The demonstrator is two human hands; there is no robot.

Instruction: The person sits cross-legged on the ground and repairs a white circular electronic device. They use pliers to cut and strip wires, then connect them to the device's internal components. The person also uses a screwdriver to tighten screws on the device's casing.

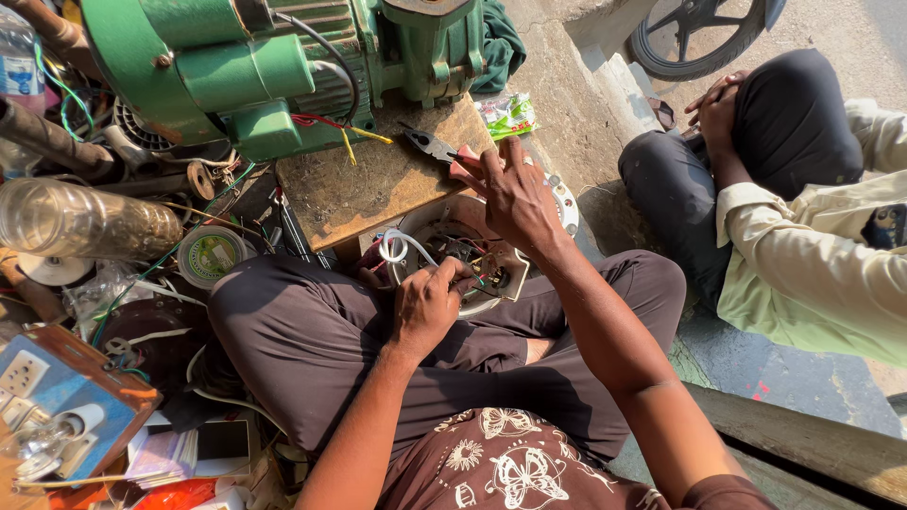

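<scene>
I sit cross-legged with a round white motor housing (563, 202) between my knees, its wires and windings exposed. My left hand (427, 304) grips a bundle of wires (397, 247) at the housing's near side, a white sleeved one looping up. My right hand (505, 189) is raised over the housing and holds the handles of a pair of pliers (430, 144), whose dark jaws point left over a worn wooden board (378, 184).
A large green electric motor (255, 66) stands on the board's far side. Tape rolls, a clear plastic bottle (85, 219), a socket board (52, 397) and scrap wire crowd the left. Another person (803, 217) sits at the right on the concrete; a wheel (699, 33) is behind.
</scene>
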